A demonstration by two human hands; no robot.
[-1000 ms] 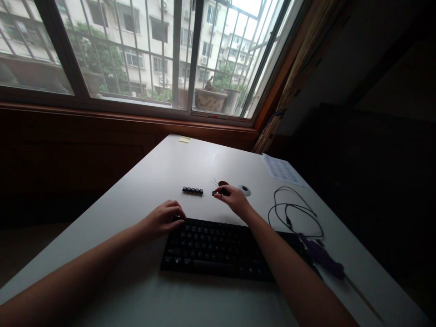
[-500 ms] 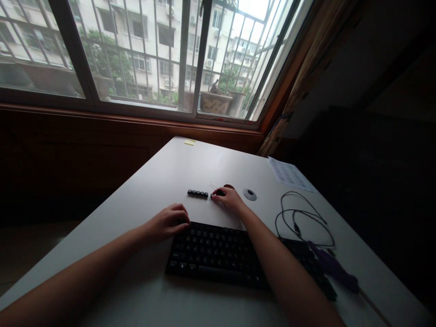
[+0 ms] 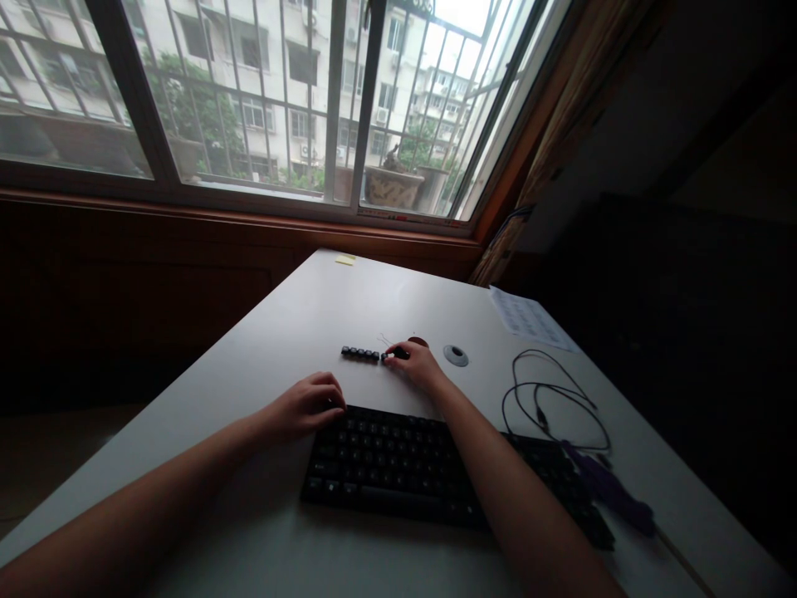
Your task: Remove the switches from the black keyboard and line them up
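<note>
A black keyboard [image 3: 379,465] lies on the white desk, its right part crossed by my right forearm. Beyond it, several black keycaps [image 3: 359,354] stand side by side in a short row. My right hand [image 3: 416,364] pinches a keycap [image 3: 384,357] with thumb and fingertips at the right end of that row, nearly touching it. At the keyboard's upper left corner rests my left hand [image 3: 316,403], fingers curled in. Whatever those left fingers hold, if anything, is hidden. A thin wire tool [image 3: 384,340] and a brown round object [image 3: 418,341] lie just behind my right hand.
A grey cable-hole cover [image 3: 456,355] is set in the desk [image 3: 261,357]. To the right lie a coiled black cable [image 3: 539,386], a purple brush-like object [image 3: 613,490] and a printed sheet [image 3: 532,320]. A yellow note [image 3: 345,260] sits at the far corner, below the barred window.
My right hand has shifted slightly left, bringing the pinched keycap closer to the row's right end. My left hand stays at the keyboard's corner.
</note>
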